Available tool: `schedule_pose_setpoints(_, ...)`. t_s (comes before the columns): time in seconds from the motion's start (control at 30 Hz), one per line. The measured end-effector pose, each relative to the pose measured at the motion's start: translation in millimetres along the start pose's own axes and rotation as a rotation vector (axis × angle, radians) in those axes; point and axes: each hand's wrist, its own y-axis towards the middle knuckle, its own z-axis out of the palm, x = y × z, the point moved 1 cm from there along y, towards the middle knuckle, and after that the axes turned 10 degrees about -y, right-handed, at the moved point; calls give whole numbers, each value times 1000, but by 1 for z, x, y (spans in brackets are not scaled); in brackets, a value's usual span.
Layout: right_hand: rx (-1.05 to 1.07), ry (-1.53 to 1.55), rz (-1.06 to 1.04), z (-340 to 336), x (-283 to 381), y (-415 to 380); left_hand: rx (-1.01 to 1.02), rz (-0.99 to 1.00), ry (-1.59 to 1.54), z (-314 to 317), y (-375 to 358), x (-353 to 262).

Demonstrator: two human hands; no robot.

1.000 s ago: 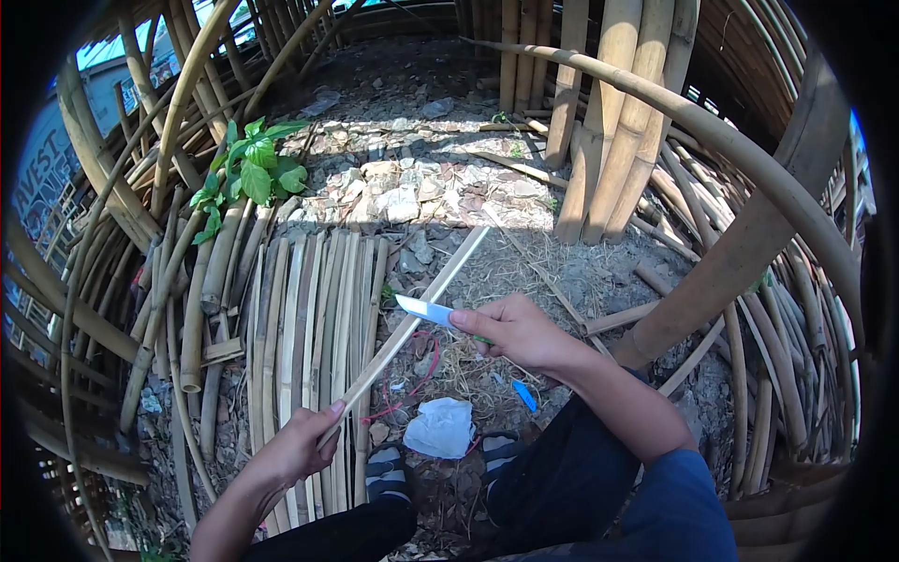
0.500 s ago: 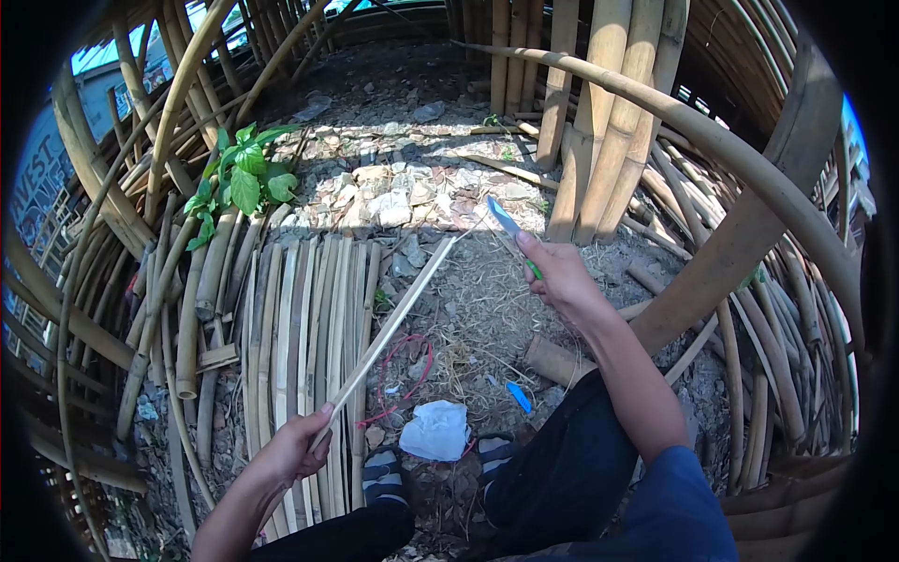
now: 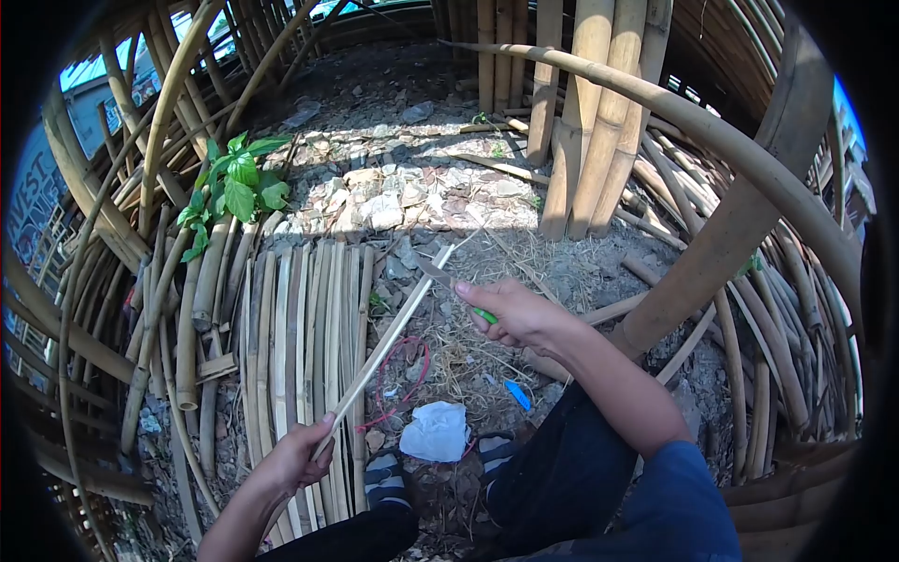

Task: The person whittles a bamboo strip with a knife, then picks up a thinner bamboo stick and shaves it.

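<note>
Strip (image 3: 389,340) slants up and away from above the stack's (image 3: 304,337) right edge, near end pinched in my left hand (image 3: 300,457). My right hand (image 3: 508,314) grips the knife (image 3: 440,274), blade across the strip's far end; contact I can't tell. White scrap (image 3: 435,431) lies by the feet.

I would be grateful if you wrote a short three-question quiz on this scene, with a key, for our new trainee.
1. Multiple choice: what does the person's right hand hold? (a) a hammer; (b) a knife; (c) a brush.
2. True or false: the left hand grips the pale strip at the end farther from the person.
3. Fill in: on the ground, to the right of the crumpled white item in the picture, lies a small object coloured ____.

Key: 1. b. 2. False; it grips near the closer end. 3. Blue.
</note>
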Motion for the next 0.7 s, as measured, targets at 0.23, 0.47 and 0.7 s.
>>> schedule_pose_setpoints(0.23,-161,-34,15,-22,-5,7,-10,38,-26,5,-6,-4)
schedule_pose_setpoints(0.47,-561,110,-86,-66,-47,40,34,-60,-55,-12,-16,4)
schedule_pose_setpoints(0.7,-380,274,-138,-45,-13,7,-3,-59,-50,-9,-6,5)
